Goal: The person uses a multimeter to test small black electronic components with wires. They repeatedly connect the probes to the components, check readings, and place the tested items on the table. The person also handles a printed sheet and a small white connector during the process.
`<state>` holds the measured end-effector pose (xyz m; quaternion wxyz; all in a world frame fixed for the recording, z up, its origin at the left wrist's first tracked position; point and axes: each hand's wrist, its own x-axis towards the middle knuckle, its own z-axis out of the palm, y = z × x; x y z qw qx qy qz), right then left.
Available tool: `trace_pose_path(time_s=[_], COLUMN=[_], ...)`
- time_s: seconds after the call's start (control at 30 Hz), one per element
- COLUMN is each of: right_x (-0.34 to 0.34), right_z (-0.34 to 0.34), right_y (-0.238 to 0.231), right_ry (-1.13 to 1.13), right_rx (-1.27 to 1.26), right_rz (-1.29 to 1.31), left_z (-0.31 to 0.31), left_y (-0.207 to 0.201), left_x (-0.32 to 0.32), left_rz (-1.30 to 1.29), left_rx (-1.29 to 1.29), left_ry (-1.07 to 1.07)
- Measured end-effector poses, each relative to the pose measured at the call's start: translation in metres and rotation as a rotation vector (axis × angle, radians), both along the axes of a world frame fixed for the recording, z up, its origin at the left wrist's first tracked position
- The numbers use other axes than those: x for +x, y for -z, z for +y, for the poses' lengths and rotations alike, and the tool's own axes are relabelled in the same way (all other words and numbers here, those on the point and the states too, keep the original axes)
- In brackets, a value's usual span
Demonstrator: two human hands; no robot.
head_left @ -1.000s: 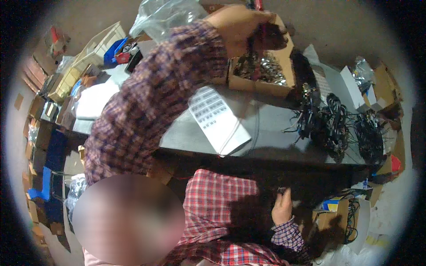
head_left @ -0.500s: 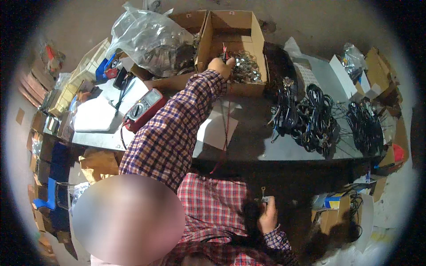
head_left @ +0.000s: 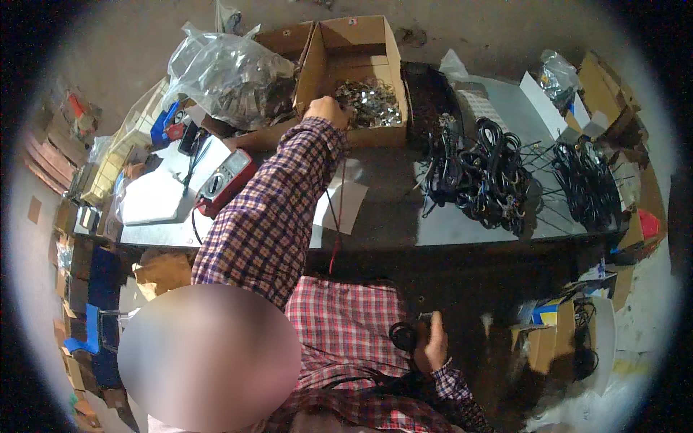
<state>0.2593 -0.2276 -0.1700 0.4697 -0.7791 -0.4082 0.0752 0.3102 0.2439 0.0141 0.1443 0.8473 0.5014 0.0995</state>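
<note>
Head view: black cable coil [head_left: 403, 336] now shows just left of right hand [head_left: 432, 346], over the lap; was hidden in shadow earlier. Right hand closed, thumb and fingers pinching the cable. Left hand [head_left: 327, 111]: fingers curled round red test lead [head_left: 334, 252], over left part of cardboard box [head_left: 375, 137]; probe tip not discernible. Multimeter [head_left: 224, 182] on tabletop [head_left: 462, 227], beside left sleeve.

On the table [head_left: 462, 232], a multimeter [head_left: 226, 180] lay left of my sleeve [head_left: 260, 216], paper [head_left: 351, 206] right of it; behind stood a box [head_left: 379, 137] of metal parts [head_left: 375, 105], a plastic bag [head_left: 238, 86] left of it, cable bundles [head_left: 487, 173] farther right. My right hand [head_left: 433, 346] and its cable [head_left: 402, 335] were before the table.
</note>
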Motion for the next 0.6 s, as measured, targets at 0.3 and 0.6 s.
trace_pose_path(time_s=[0.3,0.6], right_x=[-0.003,-0.005], right_z=[0.008,0.017], right_y=[-0.018,-0.036], right_ry=[0.026,0.014], right_rx=[-0.151,-0.179], right_rz=[0.181,0.267], left_z=[0.000,-0.019], left_y=[-0.008,-0.022], left_x=[-0.018,-0.047], left_rz=[0.006,-0.300], left_rx=[0.094,0.220], left_ry=[0.151,0.181])
